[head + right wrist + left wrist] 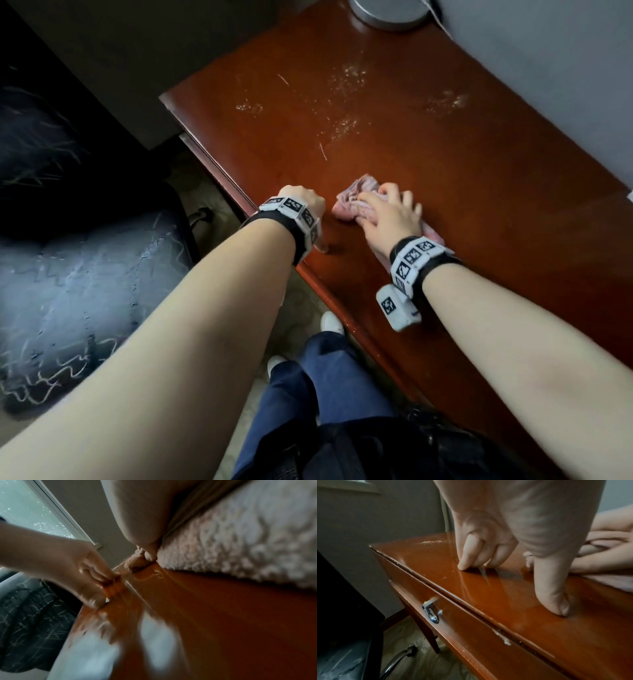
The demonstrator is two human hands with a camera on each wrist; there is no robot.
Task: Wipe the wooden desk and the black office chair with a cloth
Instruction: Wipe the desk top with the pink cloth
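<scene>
Soft, light and prone to bunching, the crumpled pink fleecy cloth (352, 202) suits the right hand (390, 222) pressing its middle with spread fingers, the left hand (304, 202) braced on curled fingertips just left.

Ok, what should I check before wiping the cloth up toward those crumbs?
1. Right hand on the cloth, fingers spread over it: ok.
2. Left hand braced on the table, thumb and fingertips down: ok.
3. Tabletop between cloth and crumbs free of objects: ok.
4. Grey round base stands apart from the crumbs: ok.
5. Crumbs wiped: not ok.
6. Cloth damp: cannot tell.
</scene>
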